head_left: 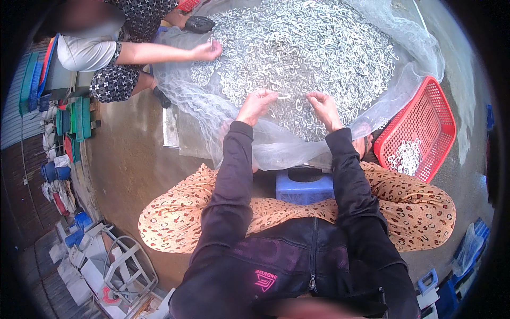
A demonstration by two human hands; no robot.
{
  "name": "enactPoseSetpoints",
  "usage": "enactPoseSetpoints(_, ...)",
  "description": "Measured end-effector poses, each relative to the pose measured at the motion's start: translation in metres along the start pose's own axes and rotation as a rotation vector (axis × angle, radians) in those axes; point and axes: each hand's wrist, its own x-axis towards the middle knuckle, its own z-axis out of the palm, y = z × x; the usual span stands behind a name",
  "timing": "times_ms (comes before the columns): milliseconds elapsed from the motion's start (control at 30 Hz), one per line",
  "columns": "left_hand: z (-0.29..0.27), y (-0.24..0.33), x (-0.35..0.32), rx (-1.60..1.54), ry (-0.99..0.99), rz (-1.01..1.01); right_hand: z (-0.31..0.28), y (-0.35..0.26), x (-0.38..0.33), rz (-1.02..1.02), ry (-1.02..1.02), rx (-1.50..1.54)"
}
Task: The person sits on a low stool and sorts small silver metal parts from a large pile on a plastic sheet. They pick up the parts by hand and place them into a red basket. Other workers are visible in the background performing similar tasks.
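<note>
A wide heap of small, silvery-white curled pieces (313,48) lies in front of me; their kind is too small to tell. Over the near edge of this heap, my left hand (257,106) is closed in a pinch, with a thin pale piece (285,97) sticking out from its fingertips to the right. My right hand (325,110) is a short way to the right, thumb and fingers pressed together above the heap. Whether anything is between them cannot be made out. Sheer white netting (207,114) spreads beneath the heap and drapes over its near side.
A red perforated basket (442,125) holding some pale pieces stands at my right. A blue plastic stool (304,189) is between my legs. At the far left, a co-worker's hand (207,50) reaches to the heap. Green and blue crates (79,118) line the left side.
</note>
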Motion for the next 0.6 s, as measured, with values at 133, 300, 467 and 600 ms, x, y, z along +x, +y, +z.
enactPoseSetpoints(133, 0.012, 0.014, -0.002, 0.054, -0.041, 0.06, -0.01, -0.025, -0.012, 0.487, -0.446, 0.828)
enactPoseSetpoints(300, 0.023, 0.025, -0.006, 0.203, -0.076, 0.072, -0.002, -0.04, -0.02, 0.573, -0.596, 1.214)
enactPoseSetpoints(467, 0.025, 0.037, -0.014, 0.282, -0.031, 0.077, 0.0, -0.041, -0.015, 0.396, -0.432, 0.952)
enactPoseSetpoints(600, 0.025, 0.048, -0.02, 0.025, -0.298, 0.11, -0.011, -0.048, -0.013, 0.344, -0.339, 0.939)
